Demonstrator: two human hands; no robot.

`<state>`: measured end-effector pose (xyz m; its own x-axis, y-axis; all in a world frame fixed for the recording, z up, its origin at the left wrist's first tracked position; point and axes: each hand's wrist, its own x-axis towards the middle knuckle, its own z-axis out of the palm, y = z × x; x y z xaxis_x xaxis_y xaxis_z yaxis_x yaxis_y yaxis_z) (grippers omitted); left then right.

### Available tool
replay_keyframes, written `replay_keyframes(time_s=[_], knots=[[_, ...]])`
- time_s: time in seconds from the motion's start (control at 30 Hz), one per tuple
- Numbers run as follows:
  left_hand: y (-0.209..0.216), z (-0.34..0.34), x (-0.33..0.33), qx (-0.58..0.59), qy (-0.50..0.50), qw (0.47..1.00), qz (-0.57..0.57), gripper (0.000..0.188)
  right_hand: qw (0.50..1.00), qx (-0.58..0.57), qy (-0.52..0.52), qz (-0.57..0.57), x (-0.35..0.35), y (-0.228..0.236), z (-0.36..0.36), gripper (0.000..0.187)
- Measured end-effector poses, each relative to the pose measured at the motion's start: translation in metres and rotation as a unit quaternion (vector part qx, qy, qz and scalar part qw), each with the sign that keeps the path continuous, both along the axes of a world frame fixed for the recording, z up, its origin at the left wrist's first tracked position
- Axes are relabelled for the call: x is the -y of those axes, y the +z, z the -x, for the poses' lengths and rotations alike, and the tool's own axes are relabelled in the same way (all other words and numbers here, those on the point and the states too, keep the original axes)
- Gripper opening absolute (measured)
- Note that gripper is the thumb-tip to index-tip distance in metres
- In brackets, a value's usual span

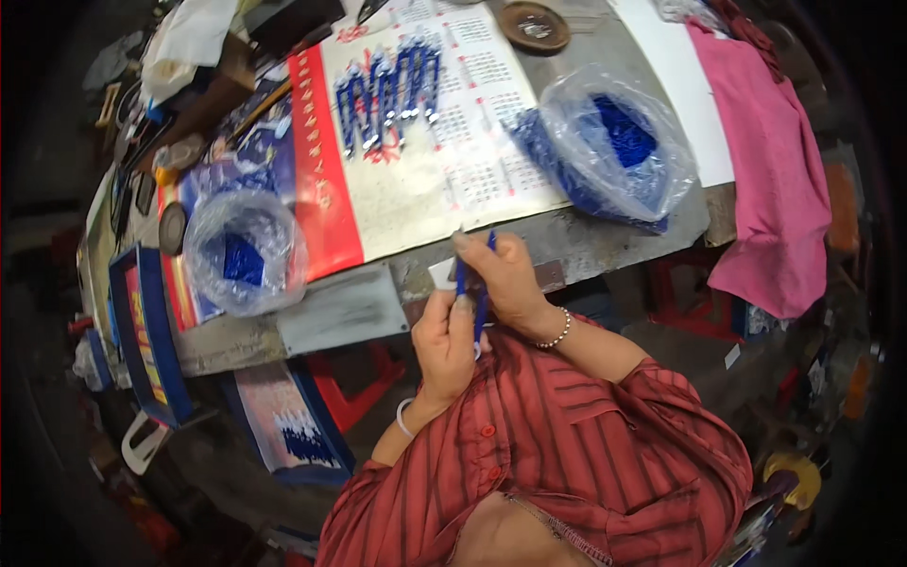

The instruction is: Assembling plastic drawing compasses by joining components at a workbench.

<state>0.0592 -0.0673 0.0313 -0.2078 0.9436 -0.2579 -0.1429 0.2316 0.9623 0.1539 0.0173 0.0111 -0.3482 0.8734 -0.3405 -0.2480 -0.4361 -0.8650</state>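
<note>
At the table's near edge, my left hand point(446, 342) and my right hand point(510, 282) are close together, both with closed fingers. A slim blue pen-like piece point(461, 276) stands upright between them, its lower end pinched by my left hand. A second blue stick point(482, 307) runs along the fingers of my right hand. Whether the two pieces are joined cannot be seen, as the fingers cover parts of them. Beyond my hands, several blue and silver pen-like pieces point(387, 90) lie in a row on a printed calendar sheet point(397, 213).
Clear plastic bags of blue parts stand on the table, one at right point(661, 123) and one at left point(283, 241). Pink cloth point(761, 161) hangs over the right edge. Blue trays point(118, 283) sit at left, and a red stool point(364, 392) is under the table.
</note>
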Motion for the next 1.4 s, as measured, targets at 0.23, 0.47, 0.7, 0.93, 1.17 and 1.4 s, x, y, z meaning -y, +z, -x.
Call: replay_keyframes(time_s=[0.23,0.47,0.7,0.93,1.17,1.4], knots=[[0.000,0.019,-0.004,0.138,0.078,0.987,-0.037,0.011,0.949,0.181,-0.059,-0.253,-0.052,0.062,-0.099,0.016],[0.012,0.011,-0.010,0.218,-0.015,0.976,-0.015,0.010,0.673,0.607,0.047,-0.420,-0.131,0.035,-0.173,0.016],[0.013,0.009,-0.009,0.219,-0.010,0.976,-0.004,0.010,0.669,0.599,0.092,-0.429,-0.146,0.035,-0.180,0.011],[0.011,0.009,-0.011,0.235,-0.005,0.972,0.002,0.011,0.874,0.403,-0.004,-0.272,-0.139,0.050,-0.185,0.014],[0.010,0.009,-0.011,0.231,-0.009,0.973,0.009,0.012,0.949,0.243,-0.082,-0.182,-0.134,0.057,-0.179,0.028],[0.011,0.011,-0.009,0.222,0.001,0.975,0.023,0.011,0.972,0.124,-0.123,-0.160,-0.131,0.050,-0.175,0.025]])
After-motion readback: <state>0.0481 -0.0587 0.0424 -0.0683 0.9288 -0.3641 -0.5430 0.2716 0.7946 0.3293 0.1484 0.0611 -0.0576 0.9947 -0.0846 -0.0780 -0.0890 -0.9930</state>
